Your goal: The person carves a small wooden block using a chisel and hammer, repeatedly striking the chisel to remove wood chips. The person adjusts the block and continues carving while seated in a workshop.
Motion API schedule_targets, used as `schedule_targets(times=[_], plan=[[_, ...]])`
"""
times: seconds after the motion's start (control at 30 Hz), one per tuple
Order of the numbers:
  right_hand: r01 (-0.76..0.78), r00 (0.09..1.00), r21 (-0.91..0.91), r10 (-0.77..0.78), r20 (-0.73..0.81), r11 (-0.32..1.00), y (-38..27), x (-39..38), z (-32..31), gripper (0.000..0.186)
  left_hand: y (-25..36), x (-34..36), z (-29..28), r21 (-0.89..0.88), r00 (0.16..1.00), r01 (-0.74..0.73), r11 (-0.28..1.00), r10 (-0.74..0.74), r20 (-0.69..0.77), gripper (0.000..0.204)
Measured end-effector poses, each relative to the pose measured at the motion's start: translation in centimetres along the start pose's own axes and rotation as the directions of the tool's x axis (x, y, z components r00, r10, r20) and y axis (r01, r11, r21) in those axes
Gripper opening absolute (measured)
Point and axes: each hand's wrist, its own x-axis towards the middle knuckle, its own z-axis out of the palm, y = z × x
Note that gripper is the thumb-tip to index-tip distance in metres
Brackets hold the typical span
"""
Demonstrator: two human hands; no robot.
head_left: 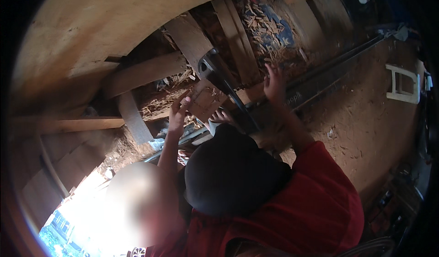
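Observation:
My left hand grips the left edge of a small reddish-brown wooden board, with its thumb resting on the face. Thin lines show on that board. What look like the toes of a foot touch its lower edge. Just right of the board, a long dark tool with a looped end slants downward; its kind is unclear. Raised farther right, my right hand has its fingers apart and holds nothing. A black cloth-covered rounded shape hides much of the area below the board.
Planks and timber pieces lie crosswise ahead. Wood chips are heaped on a dark blue surface. A long dark beam runs right. A white frame stands on the brown ground. Large boards rise at upper left.

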Motion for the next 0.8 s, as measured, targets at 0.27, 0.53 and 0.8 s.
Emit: schedule_targets(times=[0.27,0.53,0.8], plan=[[-0.039,0.942,0.416,-0.105,0.318,0.909,-4.6,-0.9,0.4,0.030,-1.9,1.9,0.4,-0.081,0.999,-0.043,0.996,0.044,0.019,0.057],[-0.114,0.993,0.396,0.096,0.066,0.911,-3.6,1.7,4.5,0.029,-3.3,3.8,3.5,0.247,0.963,-0.211,0.946,0.245,-0.116,0.050],[-0.181,0.970,0.481,0.075,0.231,0.858,-7.2,4.6,4.7,0.023,-4.6,3.8,3.4,-0.024,0.988,-0.146,0.989,0.145,-0.047,0.047]])
